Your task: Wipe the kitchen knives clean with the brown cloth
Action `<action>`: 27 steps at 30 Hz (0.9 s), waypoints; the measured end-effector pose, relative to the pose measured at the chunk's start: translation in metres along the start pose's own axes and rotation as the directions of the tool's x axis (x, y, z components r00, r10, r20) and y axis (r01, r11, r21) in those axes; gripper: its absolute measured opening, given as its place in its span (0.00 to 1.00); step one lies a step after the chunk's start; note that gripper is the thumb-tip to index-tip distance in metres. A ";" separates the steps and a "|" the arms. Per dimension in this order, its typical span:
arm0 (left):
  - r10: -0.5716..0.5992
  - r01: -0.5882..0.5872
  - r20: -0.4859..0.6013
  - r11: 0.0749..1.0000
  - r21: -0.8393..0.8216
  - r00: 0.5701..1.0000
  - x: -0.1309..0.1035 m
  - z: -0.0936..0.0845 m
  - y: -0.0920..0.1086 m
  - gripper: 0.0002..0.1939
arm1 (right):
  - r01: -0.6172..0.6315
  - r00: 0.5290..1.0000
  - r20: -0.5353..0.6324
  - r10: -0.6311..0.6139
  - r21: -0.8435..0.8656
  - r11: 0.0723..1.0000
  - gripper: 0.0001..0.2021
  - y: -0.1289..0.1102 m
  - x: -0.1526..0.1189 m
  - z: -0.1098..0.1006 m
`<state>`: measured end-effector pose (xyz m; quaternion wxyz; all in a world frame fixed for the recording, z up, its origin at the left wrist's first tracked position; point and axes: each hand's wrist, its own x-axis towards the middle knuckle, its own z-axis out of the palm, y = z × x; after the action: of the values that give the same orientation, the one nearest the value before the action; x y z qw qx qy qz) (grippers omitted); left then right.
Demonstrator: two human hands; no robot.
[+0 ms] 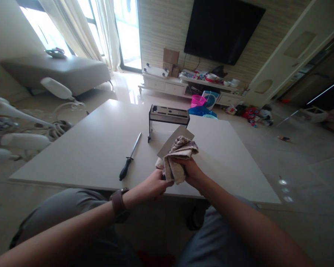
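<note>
Near the front edge of the table, my left hand (157, 182) is closed round the dark handle of a kitchen knife, mostly hidden by the cloth. The knife's broad grey blade (171, 142) points away from me, tilted up to the right. My right hand (191, 170) grips a crumpled beige and brown cloth (180, 154), which is wrapped over part of the blade. To the left lies a sharpening steel (130, 157) with a black handle towards me. Behind the blade stands a knife block (169, 114) with slots in its top and a see-through front.
The white table (100, 148) reaches out to both sides, its front edge just above my knees. White lamp arms (28, 141) crowd its left side. Beyond are a low cabinet (163, 86), a pink basket (198, 100) and a wall-mounted television (222, 29).
</note>
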<state>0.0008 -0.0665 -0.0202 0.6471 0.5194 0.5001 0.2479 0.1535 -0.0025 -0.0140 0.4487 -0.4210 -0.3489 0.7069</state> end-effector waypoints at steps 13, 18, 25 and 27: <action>-0.015 0.015 0.011 1.000 0.005 1.000 0.004 -0.001 -0.002 0.13 | -0.014 1.000 -0.024 0.015 0.021 1.000 0.20 -0.001 -0.001 0.000; -0.037 0.037 -0.016 0.999 -0.004 0.999 0.003 0.002 0.005 0.14 | -0.013 1.000 -0.025 0.014 0.035 0.999 0.20 0.001 0.000 -0.001; -0.050 0.049 -0.017 0.999 -0.004 0.999 -0.001 0.003 0.006 0.12 | -0.019 1.000 0.003 0.019 0.015 1.000 0.19 0.001 -0.001 -0.001; -0.040 0.040 -0.020 0.999 -0.016 0.999 0.002 0.002 0.002 0.13 | -0.009 1.000 -0.008 0.009 0.016 1.000 0.20 0.001 -0.001 -0.001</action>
<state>0.0037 -0.0653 -0.0191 0.6508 0.5016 0.5152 0.2440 0.1542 -0.0035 -0.0155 0.4501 -0.4219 -0.3397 0.7100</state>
